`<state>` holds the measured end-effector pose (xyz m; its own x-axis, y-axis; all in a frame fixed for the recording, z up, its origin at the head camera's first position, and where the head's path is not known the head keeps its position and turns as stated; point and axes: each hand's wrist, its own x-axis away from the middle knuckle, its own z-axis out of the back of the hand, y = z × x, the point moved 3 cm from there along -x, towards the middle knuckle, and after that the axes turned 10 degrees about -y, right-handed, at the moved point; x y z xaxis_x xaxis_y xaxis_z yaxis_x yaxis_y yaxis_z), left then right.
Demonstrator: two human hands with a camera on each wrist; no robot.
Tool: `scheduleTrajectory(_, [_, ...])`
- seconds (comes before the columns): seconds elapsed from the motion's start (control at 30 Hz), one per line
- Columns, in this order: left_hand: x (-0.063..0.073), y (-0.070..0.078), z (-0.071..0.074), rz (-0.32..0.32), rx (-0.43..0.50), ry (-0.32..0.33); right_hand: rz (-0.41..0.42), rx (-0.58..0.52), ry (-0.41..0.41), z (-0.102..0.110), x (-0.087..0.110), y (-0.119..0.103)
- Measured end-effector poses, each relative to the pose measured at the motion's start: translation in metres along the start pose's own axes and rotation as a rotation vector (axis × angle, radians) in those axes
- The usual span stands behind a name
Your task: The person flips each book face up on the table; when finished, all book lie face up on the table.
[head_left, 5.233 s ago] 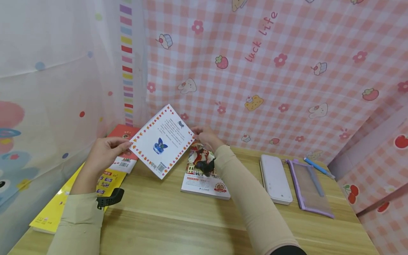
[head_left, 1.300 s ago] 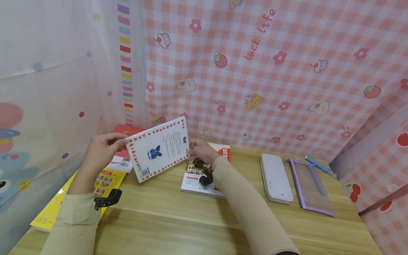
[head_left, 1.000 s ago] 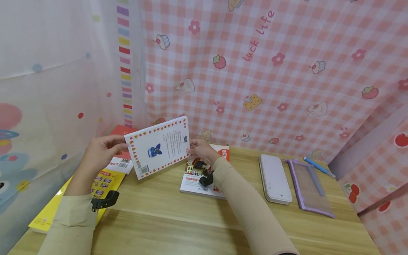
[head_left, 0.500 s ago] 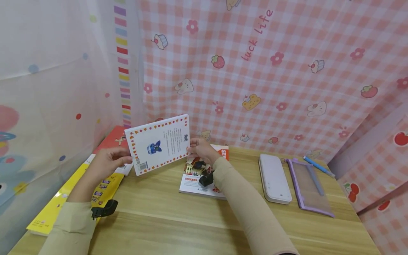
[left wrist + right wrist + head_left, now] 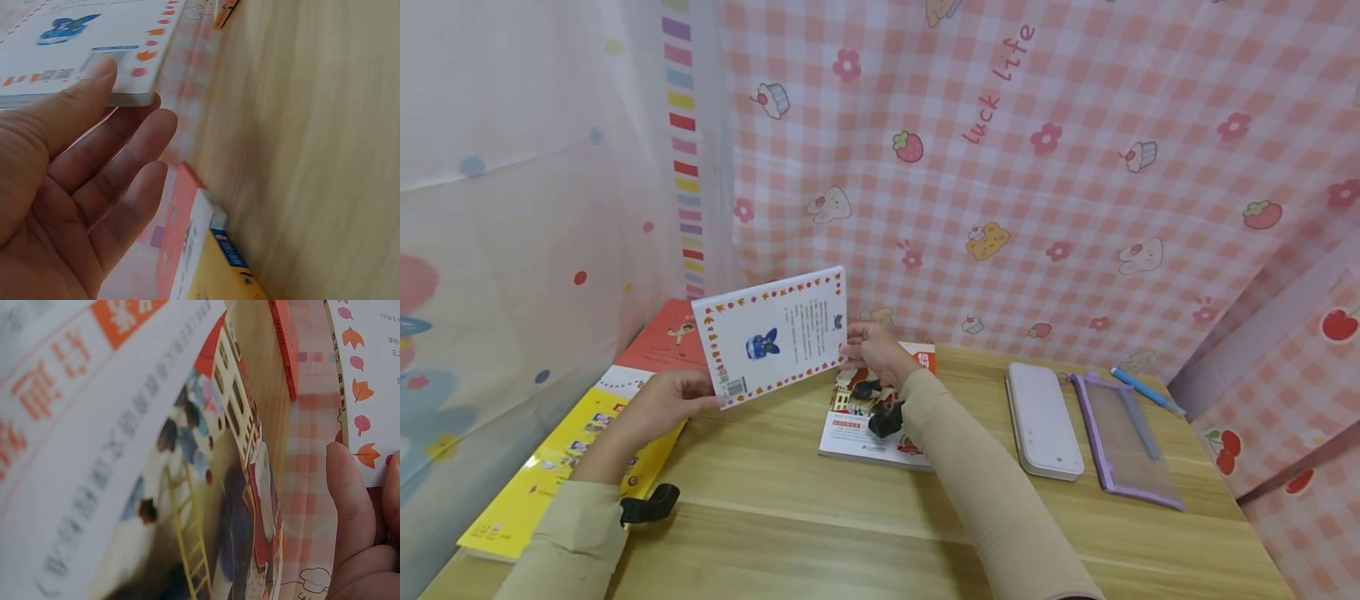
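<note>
A white book (image 5: 797,312) with a leaf-patterned border, a blue picture and a barcode is held up tilted above the table. My left hand (image 5: 670,404) pinches its lower left corner. In the left wrist view the thumb (image 5: 75,103) lies on the cover by the barcode, with the fingers behind. My right hand (image 5: 876,354) pinches the right edge of the white book, near the lower half. Under the right wrist lies another book (image 5: 857,437) with a colourful illustrated cover, partly hidden by the arm.
At the left, a yellow book (image 5: 512,508) and a red-and-white book (image 5: 658,337) lie overlapping by the curtain. To the right are a white pencil case (image 5: 1045,421), a purple-edged mesh pouch (image 5: 1127,450) and a blue pen (image 5: 1146,392) on the wooden table (image 5: 820,533).
The white book has turned from a diamond slant to nearly level edges. My left hand has slid down its left edge to the lower corner. The right hand keeps its grip.
</note>
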<state>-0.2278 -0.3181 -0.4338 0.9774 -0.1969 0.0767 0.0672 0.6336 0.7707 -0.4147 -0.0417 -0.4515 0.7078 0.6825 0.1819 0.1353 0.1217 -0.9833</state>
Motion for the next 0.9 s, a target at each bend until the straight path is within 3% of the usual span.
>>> scheduleTrajectory(0.3, [-0.002, -0.005, -0.011, 0.026, 0.023, -0.004, -0.005, -0.020, -0.010, -0.001, 0.002, -0.004])
scheduleTrajectory(0.5, [-0.004, -0.009, -0.013, 0.011, -0.004, 0.075, 0.002, -0.019, -0.015, 0.000, 0.002, -0.003])
scheduleTrajectory(0.67, [-0.004, -0.010, -0.014, 0.009, 0.004, 0.123, 0.035, 0.085, -0.023, -0.002, 0.002, -0.004])
scheduleTrajectory(0.9, [-0.003, -0.014, -0.014, 0.049, 0.021, 0.139, 0.083, 0.260, -0.027, -0.005, 0.003, -0.007])
